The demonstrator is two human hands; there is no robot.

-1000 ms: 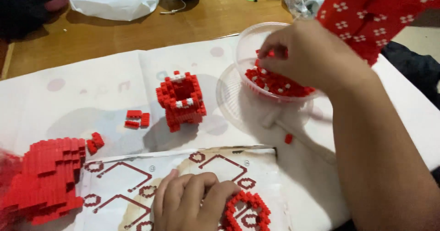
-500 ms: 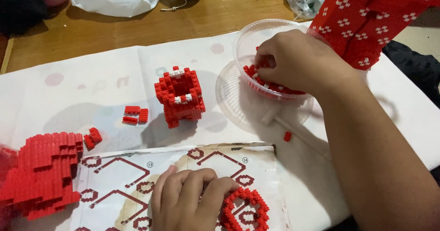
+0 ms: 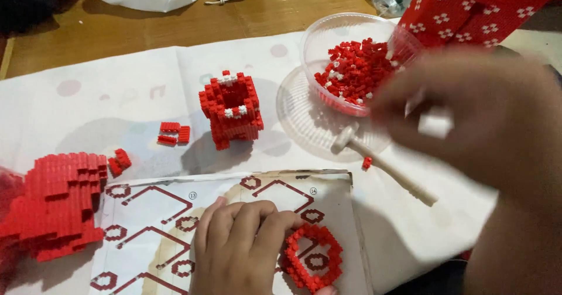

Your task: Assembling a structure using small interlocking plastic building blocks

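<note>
At the bottom centre of the frame the left hand rests on the instruction sheet, fingers curled and touching a ring of red bricks. The right hand, blurred at right, hovers beside the clear bowl of red bricks; I cannot tell its fingers' state.

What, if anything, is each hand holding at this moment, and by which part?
The left hand presses the red brick ring at its left edge. The right hand is blurred; any hold cannot be told.
</note>
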